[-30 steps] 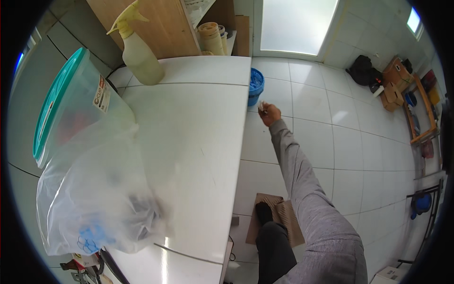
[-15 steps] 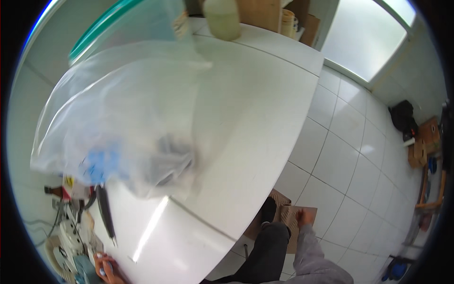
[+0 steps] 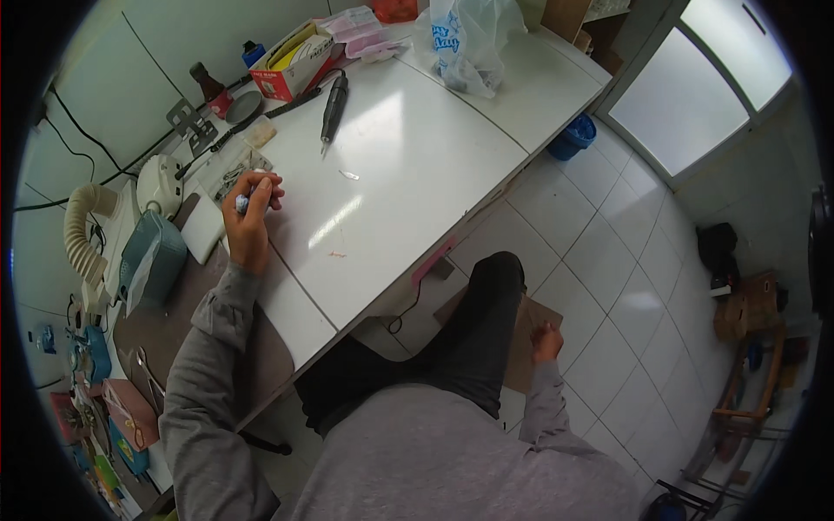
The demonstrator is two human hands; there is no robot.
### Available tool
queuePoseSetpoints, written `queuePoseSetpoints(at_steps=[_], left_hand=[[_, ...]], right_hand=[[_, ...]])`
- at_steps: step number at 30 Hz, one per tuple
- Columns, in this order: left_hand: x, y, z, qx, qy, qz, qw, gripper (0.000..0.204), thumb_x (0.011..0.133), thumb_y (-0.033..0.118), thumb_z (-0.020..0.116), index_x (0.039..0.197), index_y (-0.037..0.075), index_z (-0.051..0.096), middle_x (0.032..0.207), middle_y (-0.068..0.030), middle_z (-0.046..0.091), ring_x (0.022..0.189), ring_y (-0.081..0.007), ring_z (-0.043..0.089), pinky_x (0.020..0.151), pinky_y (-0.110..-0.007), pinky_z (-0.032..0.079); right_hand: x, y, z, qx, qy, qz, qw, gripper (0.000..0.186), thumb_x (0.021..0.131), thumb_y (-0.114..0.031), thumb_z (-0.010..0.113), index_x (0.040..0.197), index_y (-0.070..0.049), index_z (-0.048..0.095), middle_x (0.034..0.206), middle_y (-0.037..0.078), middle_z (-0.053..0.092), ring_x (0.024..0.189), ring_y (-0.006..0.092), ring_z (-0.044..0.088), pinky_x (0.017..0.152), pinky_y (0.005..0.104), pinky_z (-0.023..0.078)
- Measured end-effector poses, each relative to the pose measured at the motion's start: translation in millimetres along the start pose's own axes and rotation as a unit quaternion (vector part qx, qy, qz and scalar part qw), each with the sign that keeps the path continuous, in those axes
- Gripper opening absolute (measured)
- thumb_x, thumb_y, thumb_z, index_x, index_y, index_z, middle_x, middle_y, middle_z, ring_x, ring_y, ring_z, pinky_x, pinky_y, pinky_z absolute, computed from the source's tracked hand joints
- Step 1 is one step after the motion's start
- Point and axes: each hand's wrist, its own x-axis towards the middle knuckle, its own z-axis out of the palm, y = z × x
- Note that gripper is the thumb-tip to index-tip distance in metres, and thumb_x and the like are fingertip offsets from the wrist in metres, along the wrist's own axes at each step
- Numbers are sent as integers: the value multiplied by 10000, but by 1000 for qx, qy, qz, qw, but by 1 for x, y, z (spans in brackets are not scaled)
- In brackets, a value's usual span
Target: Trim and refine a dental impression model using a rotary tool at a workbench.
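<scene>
My left hand (image 3: 251,213) is over the white table with its fingers curled. It closes on a small blue-and-white thing (image 3: 241,204), mostly hidden by the fingers. Just beyond the fingertips lies a clear bag of small dark pieces (image 3: 248,163). A black pen-shaped handpiece (image 3: 334,113) on a coiled cord rests farther along the table. My right hand (image 3: 547,340) hangs low past my leg, in front of brown cardboard (image 3: 521,369); its fingers look partly bent, and whether it touches the cardboard is unclear.
Left of my hand stand a blue-grey basket (image 3: 155,252) and a beige flexible hose (image 3: 85,230). At the table's back are a red-and-white box (image 3: 291,74) and a white plastic bag (image 3: 469,43). A blue bin (image 3: 573,137) stands on the tiled floor.
The view has swung back, so more of the table and my body shows. The large blurred plastic bag now appears small at the far end. My left hand stays closed.
</scene>
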Motion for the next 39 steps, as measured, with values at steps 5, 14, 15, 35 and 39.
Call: queuePoseSetpoints(at_steps=[5,14,15,35,39], left_hand=[[6,-9,-4,-5,-36,-27,999,230,1094,235,659,1082,15,728,1106,-73,738,963,-142,657,866,-295,533],[24,-6,-15,-45,-142,-74,986,285,1094,299,685,1122,21,739,1162,-68,746,1035,-138,655,958,-293,536],[24,7,-17,-45,-155,-64,985,289,1094,301,686,1121,19,741,1159,-68,745,1038,-139,655,961,-294,536],[4,-3,-24,-85,-150,-62,983,211,1117,230,667,1124,27,723,1145,-44,706,1011,-117,702,886,-286,579],[9,-2,-25,-79,-147,-64,984,221,1116,230,676,1109,15,729,1155,-50,678,998,-111,681,876,-281,574]], right_hand=[[-85,-133,173,31,-208,-187,960,249,1151,-176,641,1344,-22,677,1023,54,728,866,164,711,778,307,604],[-299,-211,280,1,-404,-369,837,248,1142,-133,642,1346,-2,696,1044,73,747,885,152,721,809,294,595],[-319,-223,285,-16,-418,-403,814,249,1142,-124,638,1347,3,696,1043,76,747,885,148,719,809,290,591],[-327,-248,590,-516,-454,-693,220,660,871,160,726,1372,-262,805,1662,85,581,1595,382,447,1292,485,413],[-331,-253,596,-533,-494,-645,238,497,872,17,857,1315,-207,823,1592,51,656,1601,371,448,1292,492,390]])
